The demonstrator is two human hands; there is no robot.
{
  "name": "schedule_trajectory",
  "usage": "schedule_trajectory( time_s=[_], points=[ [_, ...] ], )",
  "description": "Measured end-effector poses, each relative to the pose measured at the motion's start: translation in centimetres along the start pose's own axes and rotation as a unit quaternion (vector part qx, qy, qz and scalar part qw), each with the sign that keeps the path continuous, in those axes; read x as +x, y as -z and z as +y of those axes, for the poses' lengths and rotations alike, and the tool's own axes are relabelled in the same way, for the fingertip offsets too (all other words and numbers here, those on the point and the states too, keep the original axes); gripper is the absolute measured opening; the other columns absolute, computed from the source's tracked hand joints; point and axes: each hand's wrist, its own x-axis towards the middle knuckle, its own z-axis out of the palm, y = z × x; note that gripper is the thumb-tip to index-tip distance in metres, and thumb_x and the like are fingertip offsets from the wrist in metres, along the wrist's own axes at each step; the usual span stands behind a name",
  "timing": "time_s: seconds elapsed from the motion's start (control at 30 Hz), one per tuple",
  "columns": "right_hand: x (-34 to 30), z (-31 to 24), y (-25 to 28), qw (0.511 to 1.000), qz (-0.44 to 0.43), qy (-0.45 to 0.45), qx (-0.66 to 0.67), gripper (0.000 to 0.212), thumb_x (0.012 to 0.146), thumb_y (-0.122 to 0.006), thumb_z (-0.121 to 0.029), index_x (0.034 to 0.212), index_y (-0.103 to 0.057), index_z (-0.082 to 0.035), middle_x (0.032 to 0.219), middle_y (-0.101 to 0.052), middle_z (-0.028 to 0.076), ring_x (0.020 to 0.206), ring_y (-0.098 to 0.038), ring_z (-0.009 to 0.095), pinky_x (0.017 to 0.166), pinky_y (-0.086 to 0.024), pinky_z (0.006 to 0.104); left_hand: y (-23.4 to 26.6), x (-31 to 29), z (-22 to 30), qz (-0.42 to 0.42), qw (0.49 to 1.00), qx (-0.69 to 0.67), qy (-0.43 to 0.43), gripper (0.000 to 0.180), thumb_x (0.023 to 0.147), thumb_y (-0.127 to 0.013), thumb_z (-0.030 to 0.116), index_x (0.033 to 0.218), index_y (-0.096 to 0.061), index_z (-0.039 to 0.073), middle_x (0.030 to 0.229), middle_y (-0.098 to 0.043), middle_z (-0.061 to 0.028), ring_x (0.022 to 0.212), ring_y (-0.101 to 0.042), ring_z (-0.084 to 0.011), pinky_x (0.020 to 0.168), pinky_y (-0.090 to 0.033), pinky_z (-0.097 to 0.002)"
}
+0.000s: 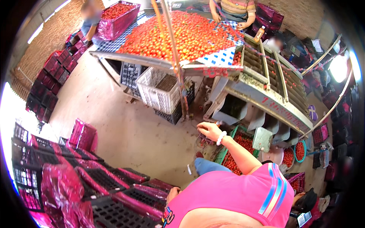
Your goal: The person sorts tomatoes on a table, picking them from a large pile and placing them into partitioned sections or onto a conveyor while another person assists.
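My right hand (210,131), with a white band (221,138) round its wrist, is stretched out over the floor. Its fingers are apart and nothing shows in them. Beside it stands a green crate (221,154) filled with small red tomatoes (232,162), partly covered by my arm. My left hand (173,194) is low beside my pink shirt, at the edge of several black plastic crates (121,211) lined with pink plastic film (62,186). Whether it grips a crate rim cannot be made out, as its fingers are mostly hidden.
A table heaped with tomatoes (171,38) stands ahead, a white crate (157,89) beneath it. To its right slopes a roller sorting machine (266,91) with chutes. Tubs of tomatoes (299,151) stand at right. Co-workers sit by the table. Stacked crates (57,70) line the left wall.
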Motion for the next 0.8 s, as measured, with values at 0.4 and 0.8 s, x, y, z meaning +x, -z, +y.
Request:
schedule_trajectory(
  time_s=[0.4,0.8],
  points=[
    [8.7,-3.2,24.2,0.778,0.279,0.198,0.527,0.081,0.091,-0.072,-0.025,0.154,-0.025,-0.009,0.092,-0.060,0.003,0.075,-0.055,0.010,0.064,-0.049,0.0229,10.8,28.3,20.2,-0.068,0.941,0.070,-0.324,0.017,0.089,-0.062,0.020,0.100,-0.059,0.009,0.093,-0.060,-0.0124,0.088,-0.062,-0.0337,0.072,-0.049,-0.0459],
    [12.6,-14.4,40.1,0.707,0.295,0.377,0.521,0.019,0.104,-0.048,-0.017,0.109,-0.061,-0.003,0.073,-0.038,-0.003,0.063,-0.033,0.009,0.059,-0.032,0.0230,12.6,46.9,31.9,-0.285,0.805,0.051,-0.517,0.014,0.091,-0.061,0.018,0.102,-0.056,0.011,0.092,-0.057,-0.0076,0.088,-0.061,-0.0286,0.071,-0.045,-0.0403]
  ],
)
